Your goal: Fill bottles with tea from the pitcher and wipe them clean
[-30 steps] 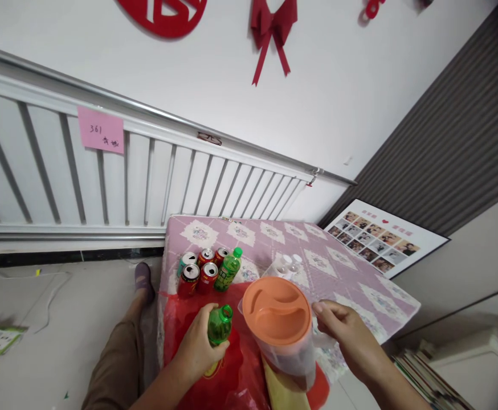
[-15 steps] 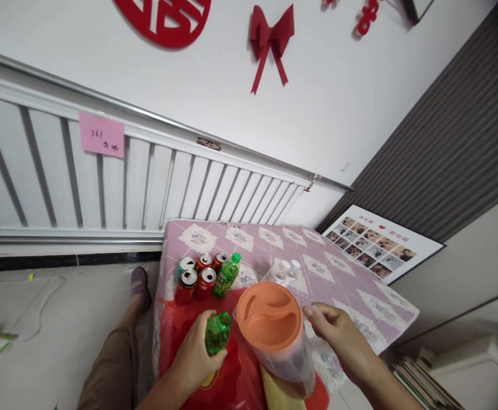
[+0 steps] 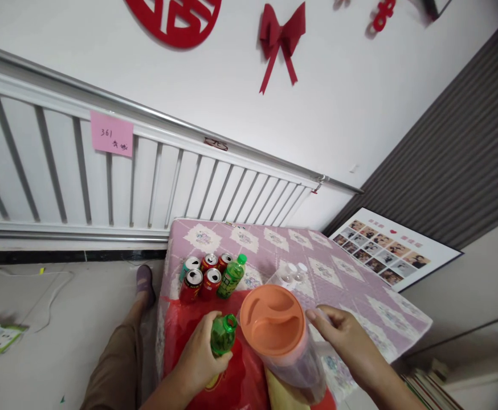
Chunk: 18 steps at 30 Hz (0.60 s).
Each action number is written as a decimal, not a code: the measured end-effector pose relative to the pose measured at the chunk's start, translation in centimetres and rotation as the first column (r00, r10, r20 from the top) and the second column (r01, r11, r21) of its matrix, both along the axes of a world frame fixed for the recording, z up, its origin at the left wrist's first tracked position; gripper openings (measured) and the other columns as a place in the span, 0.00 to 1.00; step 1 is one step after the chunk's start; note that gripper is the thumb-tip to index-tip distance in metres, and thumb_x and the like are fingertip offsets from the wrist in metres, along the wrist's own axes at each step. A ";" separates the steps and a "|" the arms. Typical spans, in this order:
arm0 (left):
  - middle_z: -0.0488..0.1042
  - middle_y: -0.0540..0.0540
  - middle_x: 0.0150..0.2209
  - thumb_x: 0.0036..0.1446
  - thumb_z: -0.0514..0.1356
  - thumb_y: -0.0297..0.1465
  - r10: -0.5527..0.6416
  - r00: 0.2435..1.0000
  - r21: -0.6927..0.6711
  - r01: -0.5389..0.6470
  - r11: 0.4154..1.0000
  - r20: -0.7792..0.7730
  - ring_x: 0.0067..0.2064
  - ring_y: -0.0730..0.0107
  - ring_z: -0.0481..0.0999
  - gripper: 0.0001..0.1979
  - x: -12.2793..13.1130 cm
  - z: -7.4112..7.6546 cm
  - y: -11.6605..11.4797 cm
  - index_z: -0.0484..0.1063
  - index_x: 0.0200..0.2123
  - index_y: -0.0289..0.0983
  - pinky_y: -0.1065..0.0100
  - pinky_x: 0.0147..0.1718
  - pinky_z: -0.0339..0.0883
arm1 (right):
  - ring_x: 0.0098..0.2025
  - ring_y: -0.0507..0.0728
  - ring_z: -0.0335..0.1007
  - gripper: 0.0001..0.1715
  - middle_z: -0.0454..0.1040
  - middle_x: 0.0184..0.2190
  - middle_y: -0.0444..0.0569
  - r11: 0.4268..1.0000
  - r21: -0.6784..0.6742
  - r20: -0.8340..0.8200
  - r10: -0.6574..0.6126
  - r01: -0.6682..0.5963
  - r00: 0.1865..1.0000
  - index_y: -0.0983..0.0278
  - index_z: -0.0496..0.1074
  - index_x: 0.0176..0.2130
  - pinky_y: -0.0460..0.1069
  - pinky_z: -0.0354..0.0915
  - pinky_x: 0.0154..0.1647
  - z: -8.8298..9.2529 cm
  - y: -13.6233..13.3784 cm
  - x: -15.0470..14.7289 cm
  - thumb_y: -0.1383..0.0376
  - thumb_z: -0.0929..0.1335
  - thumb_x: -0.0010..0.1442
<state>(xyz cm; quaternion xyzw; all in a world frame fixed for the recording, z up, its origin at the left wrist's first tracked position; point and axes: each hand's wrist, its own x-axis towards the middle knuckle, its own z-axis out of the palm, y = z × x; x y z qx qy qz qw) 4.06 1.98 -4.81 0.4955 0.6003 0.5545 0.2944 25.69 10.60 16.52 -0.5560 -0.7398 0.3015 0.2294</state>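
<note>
My left hand (image 3: 200,347) is wrapped round a green plastic bottle (image 3: 222,336) whose uncapped mouth faces up. Just right of it stands a clear plastic pitcher (image 3: 298,370) with an orange lid (image 3: 272,320); some liquid shows near its bottom. My right hand (image 3: 338,330) is closed at the pitcher's right side, fingers curled round its translucent handle. Beyond the left hand, several opened drink cans (image 3: 211,283) cluster beside a capped green bottle (image 3: 232,277). Clear containers with white caps (image 3: 292,273) stand behind the pitcher.
A purple patterned cloth (image 3: 266,242) covers the table, with a red plastic sheet (image 3: 180,324) over its near left part. A yellowish item (image 3: 281,393) lies beneath the pitcher. A white radiator (image 3: 198,188) runs along the wall; a photo board (image 3: 392,247) leans at right.
The whole view has shifted slightly, so everything appears a little farther right. Both hands keep their holds on the bottle and the pitcher.
</note>
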 end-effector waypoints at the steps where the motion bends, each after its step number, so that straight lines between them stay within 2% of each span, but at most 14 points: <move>1: 0.69 0.37 0.56 0.39 0.64 0.25 -0.003 1.000 -0.006 0.003 1.000 -0.002 0.57 0.54 0.70 0.37 0.0 0.0 0.0 0.60 0.56 0.37 0.53 0.59 0.62 | 0.25 0.51 0.41 0.31 0.45 0.21 0.39 1.000 0.001 0.003 0.006 -0.006 1.000 0.60 0.52 0.19 0.47 0.45 0.24 0.0 0.0 0.0 0.39 0.65 0.48; 18: 0.69 0.37 0.56 0.39 0.65 0.25 -0.016 1.000 -0.021 0.016 1.000 0.004 0.57 0.53 0.70 0.36 -0.2 0.3 0.0 0.60 0.55 0.37 0.53 0.58 0.62 | 0.24 0.50 0.42 0.28 0.45 0.20 0.39 0.999 0.030 0.109 0.040 -0.044 0.993 0.60 0.51 0.19 0.47 0.44 0.23 1.5 -0.4 -1.5 0.44 0.64 0.50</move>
